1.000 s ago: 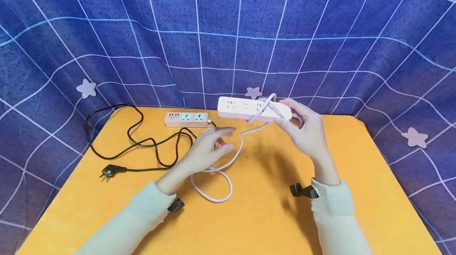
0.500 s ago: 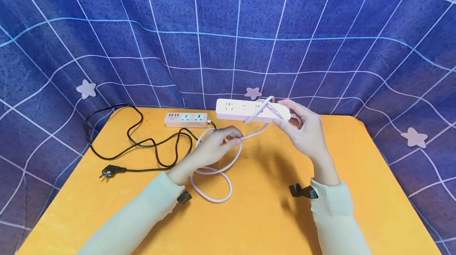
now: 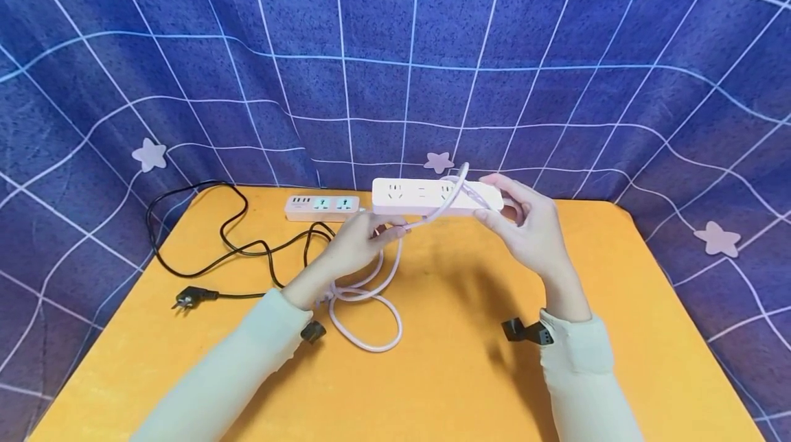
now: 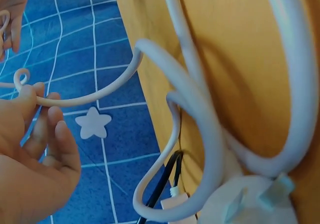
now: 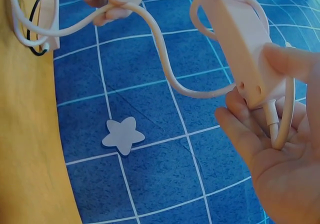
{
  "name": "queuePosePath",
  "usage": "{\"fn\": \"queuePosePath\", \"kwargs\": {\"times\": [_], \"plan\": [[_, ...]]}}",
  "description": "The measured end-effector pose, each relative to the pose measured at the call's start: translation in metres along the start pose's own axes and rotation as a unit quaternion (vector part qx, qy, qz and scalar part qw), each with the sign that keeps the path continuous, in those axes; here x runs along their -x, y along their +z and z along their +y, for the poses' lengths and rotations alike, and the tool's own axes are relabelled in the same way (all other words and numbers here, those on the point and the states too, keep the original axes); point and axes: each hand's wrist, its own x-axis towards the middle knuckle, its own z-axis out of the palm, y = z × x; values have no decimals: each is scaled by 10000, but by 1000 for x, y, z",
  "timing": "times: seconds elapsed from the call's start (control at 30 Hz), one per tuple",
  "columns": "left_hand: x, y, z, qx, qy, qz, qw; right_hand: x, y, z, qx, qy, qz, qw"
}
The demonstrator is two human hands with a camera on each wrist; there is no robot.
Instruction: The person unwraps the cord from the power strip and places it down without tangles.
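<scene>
My right hand (image 3: pixel 525 222) grips the right end of a white power strip (image 3: pixel 410 196), lifted above the table at the back. Its white cord (image 3: pixel 441 205) loops round the strip near that end. Between thumb and fingers, my left hand (image 3: pixel 352 246) pinches the cord just left of and below the strip. In the left wrist view the pinched cord (image 4: pixel 75 102) runs on to thick coils, and a white plug (image 4: pixel 247 204) shows at the bottom. The right wrist view shows the cord (image 5: pixel 272 119) leaving the strip's end (image 5: pixel 250 79) and bending over my palm.
A smaller power strip (image 3: pixel 321 207) with USB ports lies at the back left of the orange table (image 3: pixel 445 373). Its black cord (image 3: pixel 228 239) winds over the left side to a black plug (image 3: pixel 194 298). White cord coils (image 3: pixel 377 346) lie mid-table. A blue curtain (image 3: pixel 395 71) hangs behind.
My left hand has closed on the white cord and drawn it up and left toward the strip. The strip has dropped slightly and shifted a little left in my right hand.
</scene>
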Motion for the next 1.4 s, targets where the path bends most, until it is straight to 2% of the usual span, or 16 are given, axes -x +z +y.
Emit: {"fn": "queuePosePath", "kwargs": {"times": [0.1, 0.3, 0.43, 0.53, 0.73, 0.97, 1.4], "plan": [[-2, -5, -1, -34, -33, 136, 9999, 0, -1, 0, -33, -44, -81, 10000], [-5, -17, -4, -175, 89, 386, 9991, 1, -2, -1, -14, -269, -332, 9991], [-8, -26, -1, -195, -31, 576, 9981, 1, -3, 1, -15, -300, -376, 9988], [-12, -31, 2, -105, 6, 712, 9974, 2, -4, 2, -16, -290, -422, 9987], [-17, -41, 5, -82, 226, 958, 9951, 2, -4, 3, 4, -319, -578, 9978], [-20, -53, 8, -336, 577, 1355, 9885, 1, -4, 2, 16, -400, -754, 9964], [-23, -69, 18, -277, 804, 1738, 9811, 1, -3, 3, 31, -275, -716, 9971]]}}
